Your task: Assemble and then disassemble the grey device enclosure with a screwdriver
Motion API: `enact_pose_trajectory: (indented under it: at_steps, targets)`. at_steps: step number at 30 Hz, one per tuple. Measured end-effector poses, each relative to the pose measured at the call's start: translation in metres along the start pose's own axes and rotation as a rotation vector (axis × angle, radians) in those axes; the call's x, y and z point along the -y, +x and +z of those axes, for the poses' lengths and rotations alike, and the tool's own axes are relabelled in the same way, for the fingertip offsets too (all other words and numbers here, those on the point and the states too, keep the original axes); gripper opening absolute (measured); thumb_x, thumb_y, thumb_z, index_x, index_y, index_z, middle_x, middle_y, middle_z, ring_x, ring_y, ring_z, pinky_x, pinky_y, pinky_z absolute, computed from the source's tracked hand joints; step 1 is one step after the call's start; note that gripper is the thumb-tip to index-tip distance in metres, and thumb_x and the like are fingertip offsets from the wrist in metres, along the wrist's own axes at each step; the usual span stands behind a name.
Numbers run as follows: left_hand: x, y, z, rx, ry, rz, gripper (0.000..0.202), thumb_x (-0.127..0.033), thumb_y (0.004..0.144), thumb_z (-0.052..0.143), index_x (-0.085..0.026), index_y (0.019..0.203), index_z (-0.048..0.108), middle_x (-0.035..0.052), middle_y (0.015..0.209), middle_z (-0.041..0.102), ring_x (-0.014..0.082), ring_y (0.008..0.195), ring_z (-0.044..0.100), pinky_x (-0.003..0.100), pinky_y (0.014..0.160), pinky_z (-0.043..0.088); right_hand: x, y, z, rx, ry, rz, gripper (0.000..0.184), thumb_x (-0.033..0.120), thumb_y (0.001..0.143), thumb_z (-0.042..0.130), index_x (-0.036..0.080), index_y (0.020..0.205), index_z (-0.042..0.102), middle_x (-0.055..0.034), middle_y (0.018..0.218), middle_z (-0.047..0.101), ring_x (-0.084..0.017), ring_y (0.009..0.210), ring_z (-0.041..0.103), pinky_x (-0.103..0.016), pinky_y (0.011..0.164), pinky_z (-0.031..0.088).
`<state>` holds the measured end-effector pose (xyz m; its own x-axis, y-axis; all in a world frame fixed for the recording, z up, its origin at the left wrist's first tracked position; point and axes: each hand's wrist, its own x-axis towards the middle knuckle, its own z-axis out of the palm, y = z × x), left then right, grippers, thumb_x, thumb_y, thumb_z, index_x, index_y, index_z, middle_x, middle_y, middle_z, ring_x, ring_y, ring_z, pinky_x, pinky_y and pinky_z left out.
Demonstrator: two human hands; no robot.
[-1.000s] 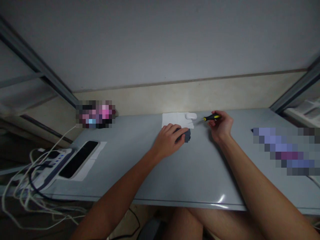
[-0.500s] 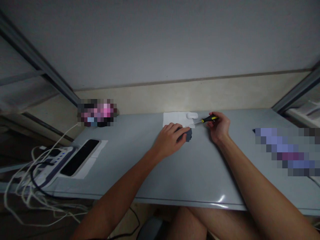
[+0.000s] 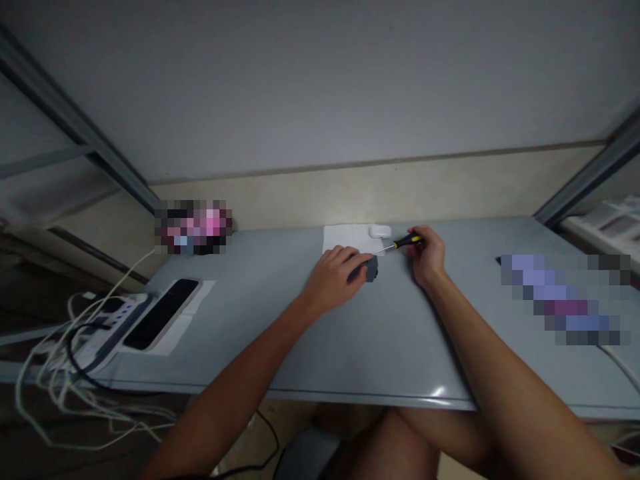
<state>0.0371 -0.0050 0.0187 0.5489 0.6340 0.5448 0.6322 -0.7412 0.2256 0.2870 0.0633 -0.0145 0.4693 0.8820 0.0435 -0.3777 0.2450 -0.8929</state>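
My left hand (image 3: 337,277) is closed around a small dark grey block-like object (image 3: 371,269) on the table, and its fingers cover most of it. In my right hand (image 3: 427,257) is a screwdriver (image 3: 410,241) with a black and yellow handle, gripped by the fingers. Its thin metal shaft points left toward the grey object. The tip lies at the fingers of my left hand, and I cannot tell whether it touches the object. Just behind are a sheet of white paper (image 3: 345,237) and a white earbud case (image 3: 380,231).
On the left of the grey table (image 3: 310,360) lies a black-screened phone (image 3: 163,313) on white paper, beside a power strip (image 3: 113,333) with tangled cables (image 3: 55,387). A blurred pink item (image 3: 200,227) stands at the back left, a blurred bluish item (image 3: 555,290) at the right.
The view has shifted slightly. The screwdriver and my right hand have come a little closer to my left hand, which keeps hold of the grey object.
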Motion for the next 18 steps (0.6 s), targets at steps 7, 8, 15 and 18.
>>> enact_pose_trajectory:
  at_steps: [7,8,15,18]
  targets:
    - [0.001,-0.004,-0.002,-0.118,-0.195,-0.122,0.035,-0.013,0.097,0.061,-0.023,0.129,0.07,0.0131,0.14,0.064,0.0253,0.132,0.065,0.045,0.115,0.056,-0.002,0.0,0.001,-0.015,0.0,-0.006,0.02,0.037,0.072,0.078,0.022,0.071,0.065,0.0031,0.072,0.053,-0.01,0.06,0.041,-0.021,0.042,0.027]
    - [0.003,-0.004,-0.004,-0.128,-0.225,-0.146,0.037,-0.01,0.094,0.061,-0.022,0.128,0.069,0.0133,0.14,0.064,0.025,0.132,0.065,0.044,0.115,0.056,-0.002,0.0,0.0,-0.015,0.006,-0.005,0.019,0.036,0.072,0.078,0.022,0.071,0.065,0.003,0.072,0.053,-0.01,0.06,0.04,-0.021,0.042,0.027]
    - [0.032,-0.001,-0.01,-0.097,-0.426,-0.225,0.025,-0.009,0.088,0.061,-0.021,0.111,0.066,0.0068,0.112,0.073,0.0213,0.107,0.07,0.039,0.102,0.058,0.003,0.001,0.002,-0.034,0.055,0.012,0.015,0.033,0.069,0.075,0.022,0.07,0.065,0.0029,0.072,0.054,-0.009,0.055,0.035,-0.023,0.042,0.024]
    - [0.041,-0.001,-0.004,-0.072,-0.577,-0.324,0.013,-0.02,0.098,0.065,-0.02,0.111,0.065,0.007,0.109,0.074,0.0197,0.102,0.072,0.034,0.093,0.059,0.004,0.002,0.002,-0.044,0.068,0.03,0.014,0.032,0.068,0.075,0.021,0.07,0.066,0.0025,0.074,0.056,-0.008,0.054,0.036,-0.022,0.042,0.024]
